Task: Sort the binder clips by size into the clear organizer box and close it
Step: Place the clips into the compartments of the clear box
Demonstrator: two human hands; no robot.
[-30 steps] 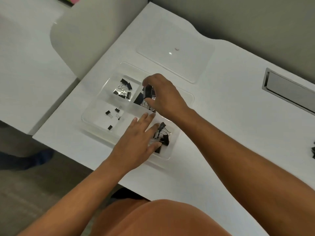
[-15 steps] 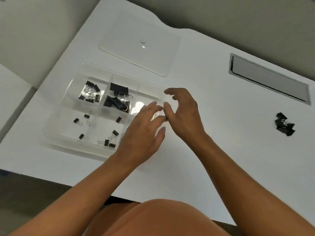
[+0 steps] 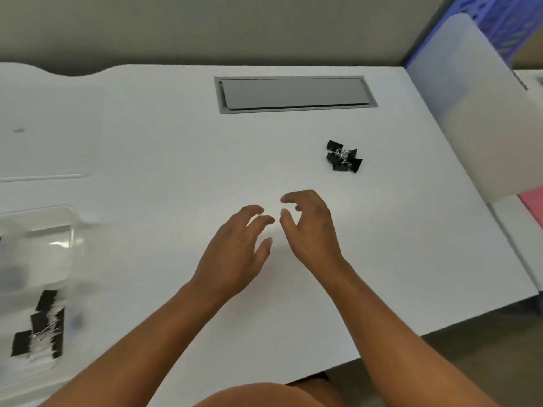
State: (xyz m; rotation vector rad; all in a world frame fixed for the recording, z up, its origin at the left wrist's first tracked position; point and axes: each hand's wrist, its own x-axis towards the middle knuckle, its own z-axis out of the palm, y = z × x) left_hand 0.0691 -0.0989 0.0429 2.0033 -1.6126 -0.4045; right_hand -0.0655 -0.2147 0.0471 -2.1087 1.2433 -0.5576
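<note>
Both hands hover mid-table, empty: left hand (image 3: 235,248) and right hand (image 3: 311,227) loosely spread, fingers relaxed. Binder clip pile (image 3: 343,156) at 1 o'clock, bare table (image 3: 176,160) between. Organizer box (image 3: 38,245) at 9 o'clock edge, partly cropped.

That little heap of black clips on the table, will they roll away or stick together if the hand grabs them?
The pile of binder clips probably won't roll: their bodies look flat-sided. Their wire handles look tangled, so several may lift together. They look small, so likely light.

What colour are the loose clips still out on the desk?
Black bodies with silver wire handles, in the loose clips piled beyond the right hand; head view.
</note>
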